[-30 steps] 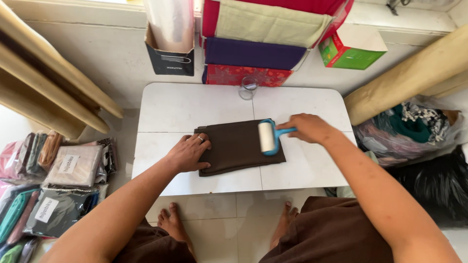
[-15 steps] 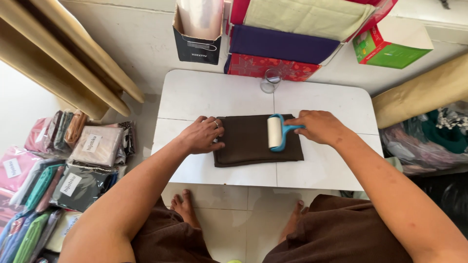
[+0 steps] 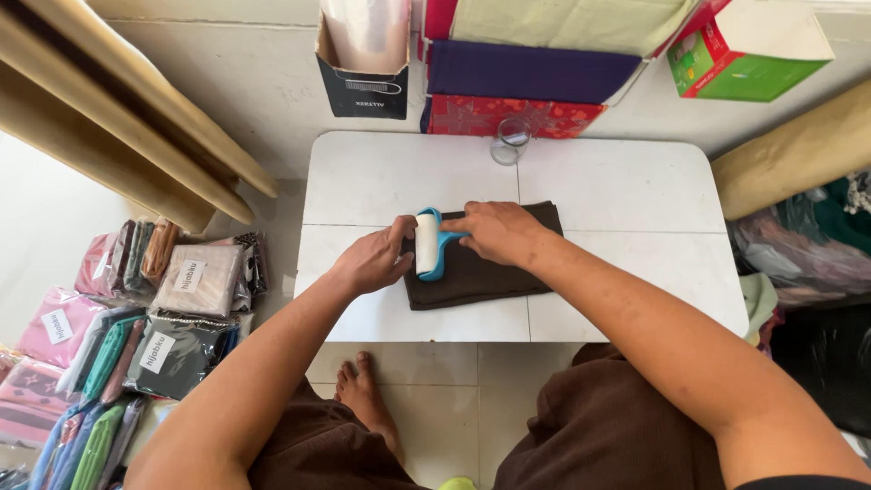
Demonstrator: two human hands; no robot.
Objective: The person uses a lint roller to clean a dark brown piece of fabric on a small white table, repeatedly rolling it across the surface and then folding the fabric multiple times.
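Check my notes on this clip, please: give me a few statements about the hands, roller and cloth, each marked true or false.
1. The right hand holds the blue-handled lint roller on the dark brown folded cloth. True.
2. The left hand rests on the floor. False: it lies at the cloth's left edge, beside the roller.
3. The roller stands at the cloth's right end. False: it is at the left end.
4. A clear glass stands at the far edge of the white table. True.
5. Packaged cloths lie on the floor to the left. True.
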